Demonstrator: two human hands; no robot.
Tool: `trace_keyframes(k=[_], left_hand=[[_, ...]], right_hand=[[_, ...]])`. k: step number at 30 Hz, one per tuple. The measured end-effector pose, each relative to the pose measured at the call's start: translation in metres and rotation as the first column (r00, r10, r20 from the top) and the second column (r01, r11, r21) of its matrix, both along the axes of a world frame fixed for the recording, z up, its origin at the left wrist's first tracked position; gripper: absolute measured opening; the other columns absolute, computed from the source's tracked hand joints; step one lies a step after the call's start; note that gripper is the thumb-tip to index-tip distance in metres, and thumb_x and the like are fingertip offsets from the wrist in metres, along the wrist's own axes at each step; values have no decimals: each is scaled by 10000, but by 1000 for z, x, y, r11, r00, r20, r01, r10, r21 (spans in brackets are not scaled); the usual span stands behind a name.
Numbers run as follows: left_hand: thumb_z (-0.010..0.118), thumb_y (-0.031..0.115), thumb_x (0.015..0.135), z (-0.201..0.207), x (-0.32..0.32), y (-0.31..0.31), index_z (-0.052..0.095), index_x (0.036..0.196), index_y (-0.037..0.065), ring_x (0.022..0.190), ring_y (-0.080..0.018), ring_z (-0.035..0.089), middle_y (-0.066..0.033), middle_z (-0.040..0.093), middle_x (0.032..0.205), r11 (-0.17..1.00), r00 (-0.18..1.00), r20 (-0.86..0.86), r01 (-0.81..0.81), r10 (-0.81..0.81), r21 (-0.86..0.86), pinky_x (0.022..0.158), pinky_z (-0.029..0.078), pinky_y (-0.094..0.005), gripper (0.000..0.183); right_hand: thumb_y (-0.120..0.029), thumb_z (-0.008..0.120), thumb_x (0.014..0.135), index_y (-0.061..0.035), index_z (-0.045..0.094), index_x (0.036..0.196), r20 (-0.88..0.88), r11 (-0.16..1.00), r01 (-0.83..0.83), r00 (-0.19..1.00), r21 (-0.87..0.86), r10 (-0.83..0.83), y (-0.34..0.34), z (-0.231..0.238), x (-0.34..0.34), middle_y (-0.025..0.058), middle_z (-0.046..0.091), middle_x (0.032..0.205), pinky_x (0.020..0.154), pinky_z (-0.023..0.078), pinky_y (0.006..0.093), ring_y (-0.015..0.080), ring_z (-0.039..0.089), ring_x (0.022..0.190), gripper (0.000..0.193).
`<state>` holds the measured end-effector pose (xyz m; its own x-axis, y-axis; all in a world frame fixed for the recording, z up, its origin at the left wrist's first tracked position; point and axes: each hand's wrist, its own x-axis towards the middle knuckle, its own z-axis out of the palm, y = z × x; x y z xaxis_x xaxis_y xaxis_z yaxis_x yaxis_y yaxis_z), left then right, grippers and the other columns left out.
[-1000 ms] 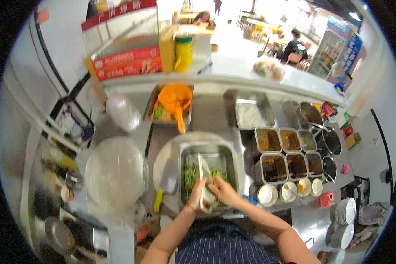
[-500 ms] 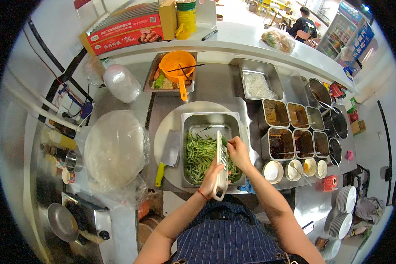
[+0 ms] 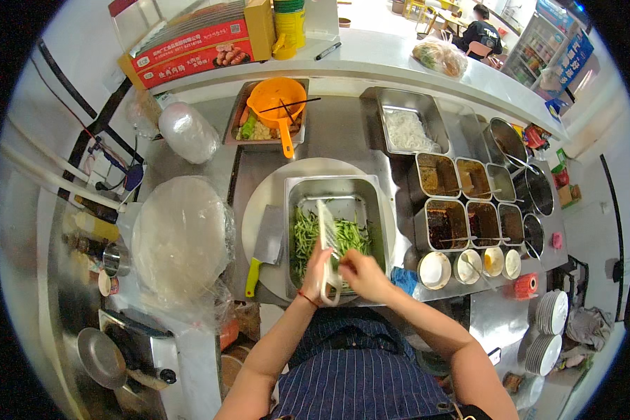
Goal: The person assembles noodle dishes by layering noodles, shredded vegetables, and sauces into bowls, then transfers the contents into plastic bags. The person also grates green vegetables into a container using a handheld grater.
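Note:
My left hand (image 3: 316,274) is closed round the lower part of a white grater (image 3: 326,227). The grater is tilted upright over a deep steel pan (image 3: 381,210), blurred by motion. Pinched fingers of my right hand (image 3: 364,275) press close to the grater's face on a green piece of cucumber, which they almost wholly hide. Green cucumber shreds (image 3: 305,234) lie in the pan below. The pan stands on a round white cutting board (image 3: 259,189). To its left lies a cleaver (image 3: 269,234) with a green handle.
Right of the pan are several steel sauce containers (image 3: 446,222) and small white bowls (image 3: 435,271). A tray of white noodles (image 3: 406,131) sits at the back right. An orange strainer (image 3: 278,95) rests on a filled tray behind. A plastic-wrapped round stack (image 3: 180,234) lies left.
Both hands and the grater have moved left and slightly toward me. My right hand has slid down along the grater's face with the cucumber.

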<state>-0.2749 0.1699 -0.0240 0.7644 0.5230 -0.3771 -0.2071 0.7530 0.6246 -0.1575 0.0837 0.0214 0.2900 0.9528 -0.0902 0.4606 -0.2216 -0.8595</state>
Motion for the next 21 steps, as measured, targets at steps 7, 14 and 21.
trace_keyframes(k=[7, 14, 21], left_hand=[[453, 231, 911, 4, 0, -20, 259, 1397, 166, 968, -291, 586, -127, 455, 1203, 991, 992, -42, 116, -119, -61, 619, 578, -386, 527], [411, 211, 941, -7, 5, 1, 259, 1432, 215, 945, -167, 539, -49, 479, 1149, 995, 996, 55, -60, 64, -74, 703, 515, -335, 514], [455, 245, 916, 4, 2, -8, 226, 1445, 218, 993, -184, 540, -56, 456, 1189, 985, 991, 42, 133, -130, -111, 699, 519, -366, 577]], right_hand=[[-98, 595, 841, 60, 564, 873, -98, 986, 149, 983, -76, -156, 24, -41, 61, 144, 637, 752, 602, 492, 318, 197, 624, 640, 164], [-74, 583, 840, 42, 488, 956, -130, 997, 75, 989, 26, -71, -9, -2, -5, 175, 617, 765, 590, 474, 374, 300, 627, 665, 189], [-41, 596, 813, 58, 573, 912, -85, 958, 283, 957, 45, -278, 9, -19, 14, 200, 645, 772, 621, 509, 341, 264, 655, 682, 141]])
